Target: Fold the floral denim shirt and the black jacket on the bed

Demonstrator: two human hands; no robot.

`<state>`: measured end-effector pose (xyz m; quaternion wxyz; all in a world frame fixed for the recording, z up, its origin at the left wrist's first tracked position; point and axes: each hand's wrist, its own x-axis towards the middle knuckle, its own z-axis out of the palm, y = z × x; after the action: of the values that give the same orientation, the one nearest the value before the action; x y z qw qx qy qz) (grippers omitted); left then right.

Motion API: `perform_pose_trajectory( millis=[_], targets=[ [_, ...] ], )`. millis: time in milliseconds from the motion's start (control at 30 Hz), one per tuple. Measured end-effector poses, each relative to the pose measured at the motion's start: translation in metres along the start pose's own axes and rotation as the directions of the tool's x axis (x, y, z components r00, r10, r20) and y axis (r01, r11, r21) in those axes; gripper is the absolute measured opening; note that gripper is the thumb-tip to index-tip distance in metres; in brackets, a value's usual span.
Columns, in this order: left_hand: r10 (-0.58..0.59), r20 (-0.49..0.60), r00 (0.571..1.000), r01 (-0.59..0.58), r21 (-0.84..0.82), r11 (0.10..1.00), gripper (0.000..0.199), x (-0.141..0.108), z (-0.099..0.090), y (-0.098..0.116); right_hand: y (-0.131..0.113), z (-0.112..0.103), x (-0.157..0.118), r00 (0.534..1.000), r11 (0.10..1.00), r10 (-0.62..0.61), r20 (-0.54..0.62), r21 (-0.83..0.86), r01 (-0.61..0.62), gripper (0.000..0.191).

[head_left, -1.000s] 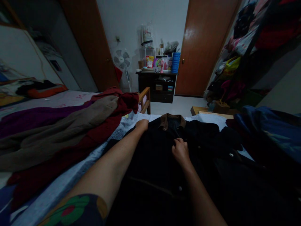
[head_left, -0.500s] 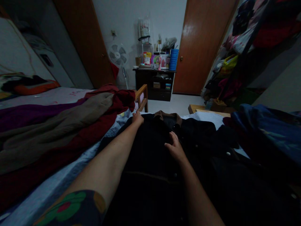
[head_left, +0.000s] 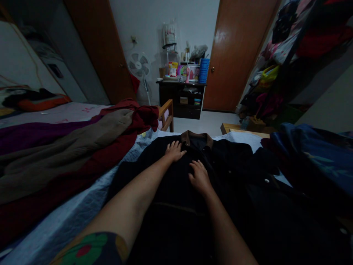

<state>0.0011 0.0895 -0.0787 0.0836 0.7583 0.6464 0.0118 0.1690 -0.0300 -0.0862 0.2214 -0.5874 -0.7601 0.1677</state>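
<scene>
A dark jacket [head_left: 176,184] with a brown collar [head_left: 186,138] and metal snap buttons lies spread on a bed with a pale blue cover [head_left: 116,180]. My left hand [head_left: 174,151] rests flat on the jacket's upper left front, just below the collar, fingers spread. Close by on the right, my right hand [head_left: 199,176] lies on the jacket front beside the button edge, its fingers apart and slightly bent. Neither hand grips anything. The jacket's lower part is very dark and hard to make out.
Brown and dark red clothes [head_left: 71,147] lie along the left. Folded blue denim [head_left: 320,147] is heaped at the right. Beyond the bed stand a wooden chair arm [head_left: 167,110], a white fan [head_left: 139,66] and a dark cabinet [head_left: 179,106].
My left hand has let go of the jacket's shoulder and moved right and nearer, flattening on the cloth. My right hand has shifted slightly left and lowered onto the jacket.
</scene>
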Motion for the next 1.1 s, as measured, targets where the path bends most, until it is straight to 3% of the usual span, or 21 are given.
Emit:
perform_pose_trajectory(
  millis=[400,500,667,800,900,1000,1100],
  targets=[
    [-0.115,-0.011,0.993,0.116,0.038,0.993,0.069,0.002,-0.011,-0.039,-0.01,-0.009,-0.005,0.997,0.994,0.007,0.074,-0.106,0.001,0.049],
    [-0.129,0.008,0.992,0.129,0.024,0.991,0.066,0.001,-0.016,-0.034,-0.012,-0.008,-0.007,0.996,0.991,0.014,0.094,-0.131,-0.002,0.047],
    [-0.308,0.087,0.948,0.308,0.011,0.951,0.063,-0.012,-0.023,-0.002,-0.014,-0.003,-0.009,0.995,0.983,0.006,0.1,-0.183,0.012,0.049],
    [-0.377,0.139,0.916,0.381,-0.003,0.925,0.063,-0.045,-0.024,0.023,-0.014,-0.003,-0.009,0.995,0.977,0.0,0.102,-0.212,0.021,0.05],
    [-0.399,0.146,0.905,0.405,-0.018,0.914,0.068,-0.085,-0.021,0.028,-0.014,-0.004,-0.011,0.995,0.976,-0.012,0.094,-0.217,0.032,0.051],
    [-0.411,0.062,0.91,0.413,-0.024,0.911,0.076,-0.124,-0.016,0.018,-0.016,-0.003,-0.013,0.997,0.975,-0.007,0.073,-0.223,0.023,0.05],
    [-0.38,-0.033,0.924,0.38,-0.026,0.925,0.074,-0.152,-0.012,-0.006,-0.019,-0.002,-0.013,0.999,0.971,0.002,0.055,-0.238,0.011,0.05]
  ],
)
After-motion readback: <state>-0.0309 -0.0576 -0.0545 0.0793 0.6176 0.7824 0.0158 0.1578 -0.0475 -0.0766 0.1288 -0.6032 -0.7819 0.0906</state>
